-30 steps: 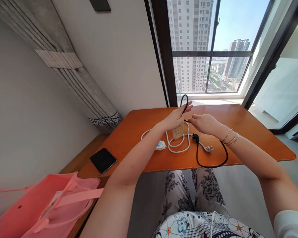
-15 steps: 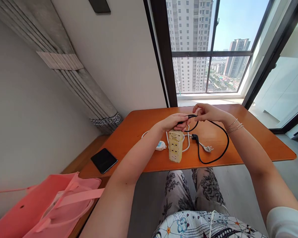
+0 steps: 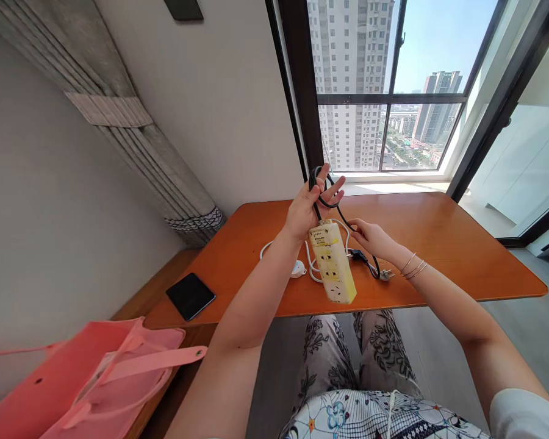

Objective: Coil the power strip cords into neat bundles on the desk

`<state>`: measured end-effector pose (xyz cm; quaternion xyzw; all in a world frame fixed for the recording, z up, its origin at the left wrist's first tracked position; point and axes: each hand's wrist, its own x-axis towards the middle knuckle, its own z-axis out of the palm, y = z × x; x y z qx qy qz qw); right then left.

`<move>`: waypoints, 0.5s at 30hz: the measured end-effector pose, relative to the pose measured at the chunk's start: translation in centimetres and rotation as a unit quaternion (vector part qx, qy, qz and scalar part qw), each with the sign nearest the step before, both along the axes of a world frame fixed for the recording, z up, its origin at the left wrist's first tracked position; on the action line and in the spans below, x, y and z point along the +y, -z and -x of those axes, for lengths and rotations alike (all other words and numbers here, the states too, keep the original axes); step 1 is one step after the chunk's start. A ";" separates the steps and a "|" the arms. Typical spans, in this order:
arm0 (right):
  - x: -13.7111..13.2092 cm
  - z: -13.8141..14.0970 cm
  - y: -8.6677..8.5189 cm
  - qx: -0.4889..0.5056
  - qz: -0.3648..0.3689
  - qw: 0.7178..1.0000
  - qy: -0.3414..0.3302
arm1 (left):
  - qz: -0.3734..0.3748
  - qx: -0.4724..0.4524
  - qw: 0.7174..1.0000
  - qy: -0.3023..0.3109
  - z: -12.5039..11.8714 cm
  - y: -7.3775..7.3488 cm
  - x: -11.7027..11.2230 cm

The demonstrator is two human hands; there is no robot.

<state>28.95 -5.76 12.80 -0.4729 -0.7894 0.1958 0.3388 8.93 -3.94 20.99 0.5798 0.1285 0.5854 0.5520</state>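
My left hand (image 3: 312,204) is raised above the table with a coil of black power cord (image 3: 318,174) looped about its fingers, some of which are spread. A worn, yellowed white power strip (image 3: 333,262) hangs tilted from the cord just below that hand. Lower and to the right, my right hand (image 3: 370,236) pinches the same cord farther along. Below it the cord's black plug (image 3: 358,256) lies on the table, close to a white plug (image 3: 386,275). A white cord (image 3: 312,268) lies partly hidden behind the power strip, near a small white device (image 3: 298,269).
The orange-brown table (image 3: 462,250) has a black phone or tablet (image 3: 191,296) at its left end. A pink bag (image 3: 119,378) stands at the lower left. Behind the table are a window (image 3: 388,97) and a grey tied curtain (image 3: 150,152).
My left hand has risen with the cord coil, and the power strip has tilted. My right hand has moved down along the cord, and its wide loop on the table has shrunk.
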 end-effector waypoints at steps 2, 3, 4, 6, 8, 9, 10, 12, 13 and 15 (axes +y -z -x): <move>-0.9 0.5 -1.3 -0.065 -0.016 0.997 -0.029 | -0.079 0.088 0.992 -0.033 0.0 1.1 0.9; -1.1 0.5 -2.0 -0.082 -0.013 0.996 -0.038 | -0.122 0.141 0.981 -0.053 0.1 1.6 1.2; -1.4 0.4 -2.7 -0.095 -0.011 0.995 -0.040 | -0.164 0.199 0.964 -0.071 0.2 2.0 1.4; -1.8 0.2 -4.2 -0.136 -0.022 0.990 -0.026 | -0.230 0.306 0.919 -0.095 0.3 2.5 1.6; -2.4 0.2 -5.4 -0.206 -0.050 0.977 0.008 | -0.261 0.380 0.882 -0.099 0.3 2.9 1.5; -2.7 0.2 -5.8 -0.245 -0.066 0.967 0.023 | -0.266 0.401 0.871 -0.099 0.2 3.1 1.4; -3.1 0.3 -6.3 -0.280 -0.081 0.956 0.033 | -0.265 0.414 0.865 -0.098 0.1 3.2 1.2; -3.6 0.4 -6.9 -0.314 -0.114 0.942 0.036 | -0.250 0.424 0.864 -0.102 -0.1 3.5 1.0; -3.7 0.5 -7.2 -0.309 -0.131 0.941 0.032 | -0.237 0.422 0.869 -0.104 -0.1 3.7 1.0; -3.6 0.4 -7.7 -0.262 -0.163 0.951 0.025 | -0.195 0.402 0.890 -0.090 -0.1 3.9 0.8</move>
